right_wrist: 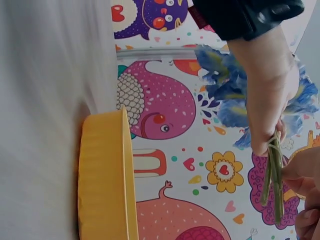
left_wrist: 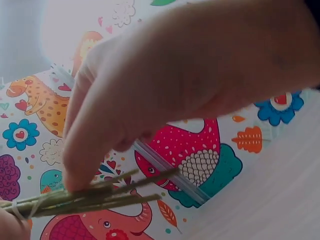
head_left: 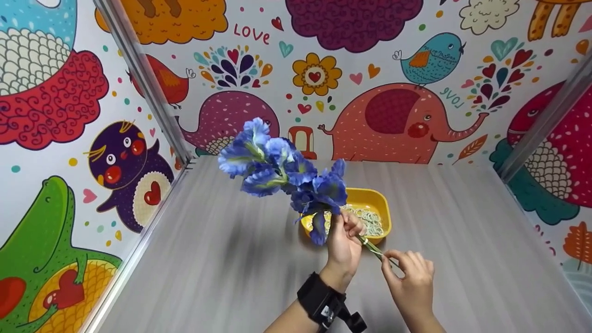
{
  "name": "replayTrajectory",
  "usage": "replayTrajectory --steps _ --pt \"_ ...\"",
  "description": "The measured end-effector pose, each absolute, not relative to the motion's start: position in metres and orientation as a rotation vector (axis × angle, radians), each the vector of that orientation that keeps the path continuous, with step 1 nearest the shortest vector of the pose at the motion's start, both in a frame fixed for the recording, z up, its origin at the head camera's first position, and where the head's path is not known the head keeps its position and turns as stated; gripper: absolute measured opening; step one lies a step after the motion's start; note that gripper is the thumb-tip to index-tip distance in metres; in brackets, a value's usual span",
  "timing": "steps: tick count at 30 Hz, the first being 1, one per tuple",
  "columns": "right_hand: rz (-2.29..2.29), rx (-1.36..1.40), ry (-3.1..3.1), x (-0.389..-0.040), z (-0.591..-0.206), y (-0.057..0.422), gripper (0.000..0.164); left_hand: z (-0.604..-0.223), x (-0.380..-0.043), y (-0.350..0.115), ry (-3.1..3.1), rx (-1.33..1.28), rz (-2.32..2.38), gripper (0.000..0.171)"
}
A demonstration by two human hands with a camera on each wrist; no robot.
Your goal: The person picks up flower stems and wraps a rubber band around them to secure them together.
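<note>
A bunch of blue artificial irises [head_left: 277,162] is held up over the table by my left hand [head_left: 344,247], which grips the green stems [right_wrist: 274,190] just below the blooms. A pale rubber band [left_wrist: 22,207] circles the stems close to the left hand. Toward the lower stem ends, my right hand [head_left: 411,273] pinches the stems between thumb and forefinger. In the right wrist view the left hand [right_wrist: 267,100] is seen gripping, with the stem ends pointing down.
Behind the flowers, a yellow plastic basin [head_left: 381,199] stands on the grey table [head_left: 208,277], with several pale rubber bands [head_left: 370,219] inside. Printed cartoon walls [head_left: 259,106] enclose the table at the back and sides. A black strap with a camera [head_left: 321,298] is on the left wrist.
</note>
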State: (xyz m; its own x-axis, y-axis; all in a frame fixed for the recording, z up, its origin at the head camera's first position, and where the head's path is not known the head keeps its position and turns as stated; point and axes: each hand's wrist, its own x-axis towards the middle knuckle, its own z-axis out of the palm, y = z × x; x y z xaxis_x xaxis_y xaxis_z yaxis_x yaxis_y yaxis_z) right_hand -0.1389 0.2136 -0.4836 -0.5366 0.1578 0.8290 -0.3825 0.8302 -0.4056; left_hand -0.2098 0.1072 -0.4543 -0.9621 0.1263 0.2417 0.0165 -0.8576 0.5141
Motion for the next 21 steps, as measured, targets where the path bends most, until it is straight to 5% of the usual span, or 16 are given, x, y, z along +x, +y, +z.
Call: replayTrajectory --steps 3,8,11,14,21 --pt "0.687 0.148 -2.026 -0.140 -0.484 0.213 0.007 -0.452 -0.208 0.107 0.797 0.381 2.941 0.031" --pt "0.711 0.119 -2.044 -0.142 -0.484 0.215 0.029 -0.450 -0.205 0.105 0.808 0.441 2.914 0.030" --pt "0.718 0.120 -2.067 -0.142 -0.481 0.215 0.008 -0.451 -0.205 0.104 0.826 0.475 2.877 0.030" --pt "0.713 0.146 -2.078 -0.144 -0.478 0.216 0.020 -0.451 -0.206 0.102 0.831 0.458 2.826 0.030" --pt "0.736 0.297 -2.092 -0.149 -0.473 0.220 0.017 -0.450 -0.209 0.099 0.834 0.375 2.699 0.032"
